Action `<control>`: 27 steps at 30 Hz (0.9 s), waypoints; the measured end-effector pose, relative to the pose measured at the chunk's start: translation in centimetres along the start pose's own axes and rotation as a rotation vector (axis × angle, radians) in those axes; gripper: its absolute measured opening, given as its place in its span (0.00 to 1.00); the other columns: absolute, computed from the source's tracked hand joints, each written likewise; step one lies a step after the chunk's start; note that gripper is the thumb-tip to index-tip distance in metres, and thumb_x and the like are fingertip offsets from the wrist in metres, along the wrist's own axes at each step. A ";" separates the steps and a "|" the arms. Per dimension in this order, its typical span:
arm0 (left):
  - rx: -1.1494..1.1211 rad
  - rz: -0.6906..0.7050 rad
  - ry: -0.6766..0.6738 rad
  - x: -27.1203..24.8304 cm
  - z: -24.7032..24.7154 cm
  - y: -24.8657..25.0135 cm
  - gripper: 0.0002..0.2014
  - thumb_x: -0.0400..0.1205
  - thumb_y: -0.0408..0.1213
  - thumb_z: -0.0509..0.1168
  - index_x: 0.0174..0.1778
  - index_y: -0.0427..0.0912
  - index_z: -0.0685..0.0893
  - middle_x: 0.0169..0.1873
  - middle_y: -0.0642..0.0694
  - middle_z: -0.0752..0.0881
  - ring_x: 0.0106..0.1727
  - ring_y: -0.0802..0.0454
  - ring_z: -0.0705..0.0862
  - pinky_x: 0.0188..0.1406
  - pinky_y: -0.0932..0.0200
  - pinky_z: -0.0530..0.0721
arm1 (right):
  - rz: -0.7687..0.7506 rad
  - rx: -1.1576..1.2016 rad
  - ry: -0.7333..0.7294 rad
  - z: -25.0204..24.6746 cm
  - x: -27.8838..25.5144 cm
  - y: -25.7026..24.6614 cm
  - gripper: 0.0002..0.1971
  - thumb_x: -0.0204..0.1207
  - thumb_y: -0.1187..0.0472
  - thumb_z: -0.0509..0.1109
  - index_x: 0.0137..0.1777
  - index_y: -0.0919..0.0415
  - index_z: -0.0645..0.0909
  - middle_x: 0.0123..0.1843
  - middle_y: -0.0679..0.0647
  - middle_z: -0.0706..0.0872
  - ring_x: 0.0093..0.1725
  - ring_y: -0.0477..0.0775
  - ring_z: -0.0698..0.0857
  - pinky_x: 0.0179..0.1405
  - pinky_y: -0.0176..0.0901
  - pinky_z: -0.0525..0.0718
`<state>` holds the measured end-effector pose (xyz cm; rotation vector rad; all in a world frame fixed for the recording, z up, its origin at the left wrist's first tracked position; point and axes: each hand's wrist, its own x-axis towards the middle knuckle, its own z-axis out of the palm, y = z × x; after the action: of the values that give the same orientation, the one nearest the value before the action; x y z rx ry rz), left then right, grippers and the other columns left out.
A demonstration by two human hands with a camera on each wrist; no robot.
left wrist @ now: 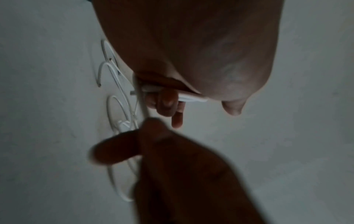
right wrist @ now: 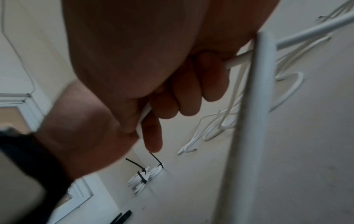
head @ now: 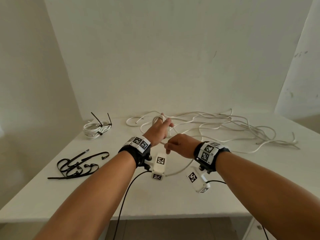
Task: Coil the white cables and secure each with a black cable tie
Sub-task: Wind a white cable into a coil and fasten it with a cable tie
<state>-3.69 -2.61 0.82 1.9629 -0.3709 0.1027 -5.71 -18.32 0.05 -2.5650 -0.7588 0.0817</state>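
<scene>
Setting: white tabletop (head: 173,196) set against plain pale walls, seen from above and behind both forearms.

Left hand: the left hand (head: 158,129) reaches toward the far edge of the tabletop, its fingers (head: 161,116) extended with turns of white cable (head: 180,168) wound around them; in the left wrist view a strand lies across the fingers under the palm, so this hand is grasping the cable.

Right hand: the right hand (head: 180,145) sits just nearer than the left one, close beside it, fingers curled and pinching the same cable; the right wrist view shows the strand gripped between thumb and curled fingers (right wrist: 172,104).

Cable run: from the right hand a slack loop hangs down and curves between the two wrists, above the tabletop.

Loose cables: a tangle of loose white cables (head: 233,129) sprawls along the far edge and toward the far right corner, some strands crossing one another; which strand leads to the hands cannot be told.

Finished coil: a coiled bundle (head: 96,129) lies near the far left corner, bound by black ties (head: 101,125) whose tails stick upward.

Spare ties: a pile of spare black cable ties (head: 78,166) rests by the left edge, nearer than the coil and well apart from the hands.

Wrist gear: black wristbands (head: 136,153) with patterned marker squares sit on both wrists, white camera units hang under them, and thin black leads run back over the near edge.
</scene>
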 end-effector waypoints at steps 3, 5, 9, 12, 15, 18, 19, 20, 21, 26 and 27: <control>0.163 -0.018 -0.041 -0.3 0.4 -0.7 0.27 0.85 0.61 0.50 0.58 0.41 0.80 0.50 0.30 0.84 0.41 0.40 0.82 0.49 0.47 0.79 | -0.031 -0.041 -0.008 -0.5 0.2 -0.4 0.10 0.82 0.53 0.65 0.52 0.52 0.89 0.41 0.41 0.84 0.42 0.45 0.83 0.47 0.41 0.80; 0.299 -0.016 -0.066 -0.5 0.4 -0.8 0.23 0.89 0.54 0.48 0.53 0.39 0.81 0.40 0.45 0.84 0.43 0.45 0.83 0.51 0.51 0.78 | -0.061 -0.031 0.044 -1.1 0.1 -0.5 0.09 0.79 0.59 0.67 0.51 0.51 0.89 0.47 0.45 0.89 0.45 0.45 0.85 0.46 0.31 0.81; 0.368 -0.044 -0.185 -1.2 0.3 -0.1 0.29 0.91 0.53 0.43 0.31 0.44 0.78 0.21 0.50 0.79 0.22 0.55 0.75 0.32 0.58 0.76 | -0.076 -0.010 0.121 -2.1 -0.1 0.0 0.06 0.76 0.61 0.69 0.42 0.55 0.87 0.40 0.48 0.89 0.39 0.46 0.85 0.37 0.30 0.80; 0.513 -0.069 -0.278 -1.5 -0.6 0.0 0.23 0.86 0.57 0.56 0.32 0.47 0.81 0.23 0.50 0.74 0.24 0.55 0.71 0.31 0.60 0.70 | -0.055 0.048 0.149 -2.4 -0.1 1.2 0.05 0.74 0.55 0.74 0.42 0.55 0.86 0.36 0.48 0.84 0.34 0.46 0.79 0.36 0.38 0.77; 0.522 -0.117 -0.277 -1.5 -2.3 -0.9 0.19 0.80 0.52 0.70 0.31 0.45 0.75 0.24 0.51 0.71 0.25 0.55 0.68 0.28 0.60 0.65 | 0.029 0.035 0.135 -2.7 -0.4 2.9 0.11 0.75 0.49 0.76 0.43 0.56 0.85 0.32 0.46 0.77 0.30 0.44 0.73 0.32 0.35 0.72; 0.247 -0.180 -0.229 -1.9 -3.8 -2.3 0.22 0.83 0.49 0.67 0.27 0.45 0.69 0.18 0.52 0.67 0.20 0.54 0.62 0.22 0.60 0.61 | 0.100 0.107 0.156 -2.8 -0.7 4.9 0.13 0.78 0.47 0.74 0.40 0.56 0.83 0.29 0.46 0.76 0.28 0.44 0.72 0.29 0.35 0.70; 0.123 -0.203 -0.232 -2.1 -4.0 -2.5 0.23 0.84 0.47 0.66 0.26 0.45 0.68 0.17 0.52 0.66 0.18 0.55 0.60 0.20 0.62 0.59 | 0.117 0.207 0.175 -2.8 -0.6 5.5 0.12 0.79 0.49 0.72 0.41 0.58 0.83 0.29 0.46 0.77 0.27 0.46 0.72 0.28 0.35 0.70; 0.015 -0.234 -0.239 -2.3 -4.1 -2.6 0.23 0.86 0.46 0.64 0.26 0.44 0.68 0.17 0.53 0.65 0.17 0.57 0.59 0.18 0.64 0.58 | 0.121 0.298 0.195 -2.8 -0.6 5.8 0.11 0.80 0.51 0.71 0.43 0.59 0.84 0.29 0.48 0.77 0.27 0.47 0.71 0.26 0.37 0.70; -0.070 -0.263 -0.255 -2.5 -4.0 -2.5 0.23 0.87 0.45 0.62 0.26 0.43 0.68 0.16 0.54 0.65 0.17 0.58 0.58 0.17 0.65 0.57 | 0.114 0.345 0.225 -2.8 -0.6 6.1 0.10 0.81 0.53 0.70 0.44 0.60 0.85 0.29 0.48 0.77 0.28 0.48 0.71 0.26 0.37 0.70; -0.441 -0.259 -0.375 -3.1 -2.8 -1.5 0.23 0.82 0.50 0.64 0.23 0.43 0.73 0.15 0.52 0.60 0.14 0.59 0.57 0.16 0.65 0.52 | 0.092 0.274 0.368 -2.8 -0.1 5.7 0.08 0.80 0.51 0.71 0.44 0.52 0.87 0.35 0.51 0.81 0.33 0.48 0.75 0.34 0.38 0.74; -0.505 -0.232 -0.406 -3.1 -2.6 -1.0 0.22 0.81 0.50 0.64 0.24 0.43 0.75 0.15 0.53 0.61 0.14 0.60 0.58 0.17 0.64 0.51 | 0.087 0.267 0.368 -2.7 0.0 5.4 0.08 0.81 0.51 0.70 0.44 0.52 0.88 0.36 0.53 0.83 0.35 0.50 0.78 0.35 0.38 0.74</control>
<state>-6.07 0.74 0.25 1.5001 -0.3836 -0.5012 -2.52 -23.49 0.04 -2.2666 -0.4622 -0.2398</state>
